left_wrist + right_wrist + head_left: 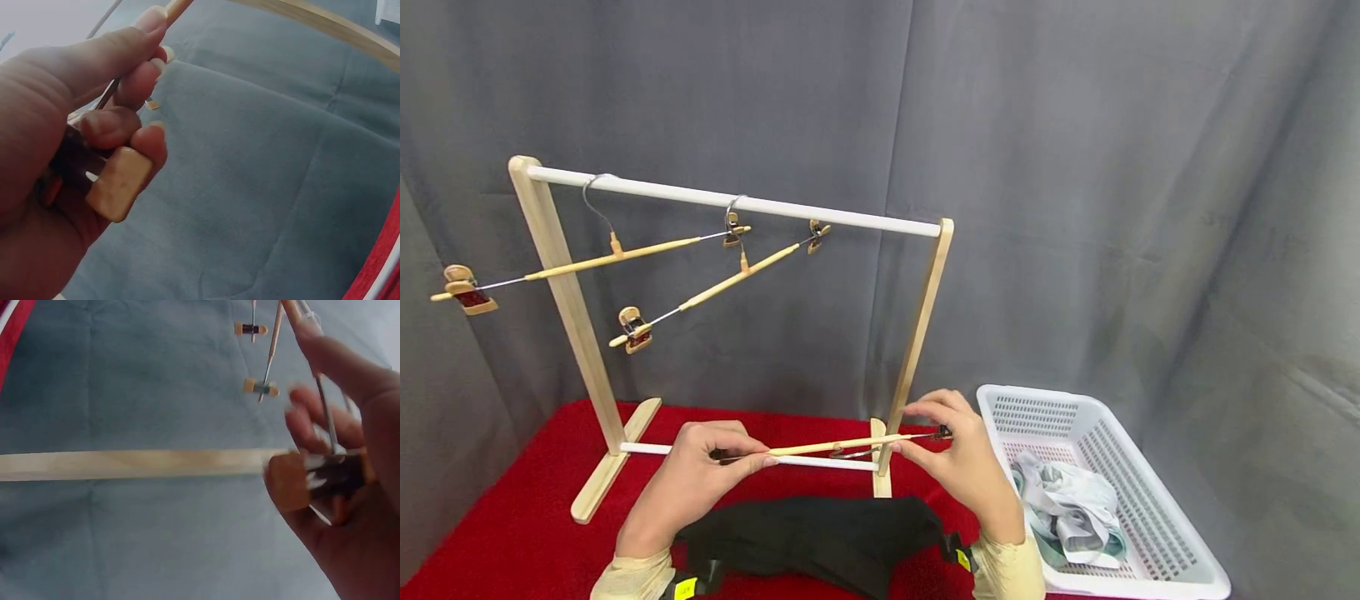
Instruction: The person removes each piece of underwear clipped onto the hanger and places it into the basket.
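Note:
Both hands hold a wooden clip hanger [820,447] level above a black cloth [790,537]. At its left end, my left hand [681,475] pinches the bar between thumb and fingers. The left wooden clip [122,184] sits against that palm in the left wrist view. My right hand [958,458] has its thumb against the bar near the right end, with the fingers arched loosely round it. In the right wrist view the other clip [290,481] lies by the palm, and the fingers are blurred. The hanger's metal hook [857,455] lies along the bar's underside.
Behind stands a wooden rack with a white rail [850,218]. Two more clip hangers hang there, one at the left [655,252] and another [722,288] nearer the middle. To the right, a white basket [1161,500] holds crumpled pale cloths [1078,504]. Red fabric [505,517] covers the table.

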Demonstrator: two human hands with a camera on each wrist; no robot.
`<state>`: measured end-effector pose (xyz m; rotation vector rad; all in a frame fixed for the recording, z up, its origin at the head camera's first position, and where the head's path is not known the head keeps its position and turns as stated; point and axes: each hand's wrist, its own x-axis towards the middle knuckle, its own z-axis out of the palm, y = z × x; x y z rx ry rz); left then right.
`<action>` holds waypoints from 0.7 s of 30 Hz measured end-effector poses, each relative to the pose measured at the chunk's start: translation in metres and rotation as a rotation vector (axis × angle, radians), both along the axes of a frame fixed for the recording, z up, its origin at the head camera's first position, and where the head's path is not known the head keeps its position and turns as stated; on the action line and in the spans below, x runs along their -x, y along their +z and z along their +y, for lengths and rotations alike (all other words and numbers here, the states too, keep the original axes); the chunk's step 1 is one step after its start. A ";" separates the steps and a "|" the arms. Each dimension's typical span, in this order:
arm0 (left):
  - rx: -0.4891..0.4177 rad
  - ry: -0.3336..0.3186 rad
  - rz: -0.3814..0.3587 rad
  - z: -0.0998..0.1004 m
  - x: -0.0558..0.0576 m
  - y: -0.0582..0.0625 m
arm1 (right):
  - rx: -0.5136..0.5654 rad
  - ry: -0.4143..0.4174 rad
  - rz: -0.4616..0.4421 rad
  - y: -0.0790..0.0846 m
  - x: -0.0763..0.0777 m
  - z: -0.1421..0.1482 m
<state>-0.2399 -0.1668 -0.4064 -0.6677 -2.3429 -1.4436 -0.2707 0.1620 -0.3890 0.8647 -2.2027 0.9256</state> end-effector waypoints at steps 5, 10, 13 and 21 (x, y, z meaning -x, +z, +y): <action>-0.006 0.040 0.047 -0.002 -0.001 -0.002 | -0.048 -0.028 0.291 0.011 -0.022 -0.018; -0.019 0.080 0.071 -0.002 -0.004 0.002 | -0.125 0.172 0.301 0.019 -0.054 -0.044; -0.025 0.101 0.084 -0.001 -0.006 0.003 | -0.254 0.218 0.185 0.014 -0.066 -0.062; -0.002 0.087 0.140 -0.007 0.003 -0.002 | -0.722 0.084 -0.189 -0.043 -0.038 -0.106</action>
